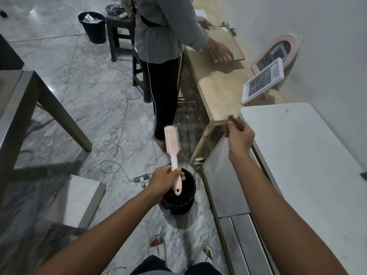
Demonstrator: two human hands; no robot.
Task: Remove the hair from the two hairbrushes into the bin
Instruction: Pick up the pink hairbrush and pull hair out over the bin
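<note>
A pale pink plastic paddle hairbrush with a white collar at the neck (173,148) stands nearly upright above a round black plastic bin (183,203) on the grey-veined marble floor (75,62). Its long axis runs almost vertically in the head view, with the bristled head pointing up and away from the person and the handle's looped end pointing down over the bin's mouth. The bristles face right, fine and pale, with tiny rounded tips along the edge of the oblong pad.

The left hand (165,180) is clamped around the handle just below the white collar, fingers wrapped and thumb across the front. The right hand (239,135) is raised well to the right of the brush and apart from it, its fingertips pinched together on a blurred brownish tuft of hair (232,119), in front of the corner of a light wooden surface (218,90).

Beside the bin, on the right, sits a white folding surface (301,155). A second person in a grey top and black trousers (162,46) stands at the wooden surface farther back, and another black bin (93,28) sits on the floor beyond.
</note>
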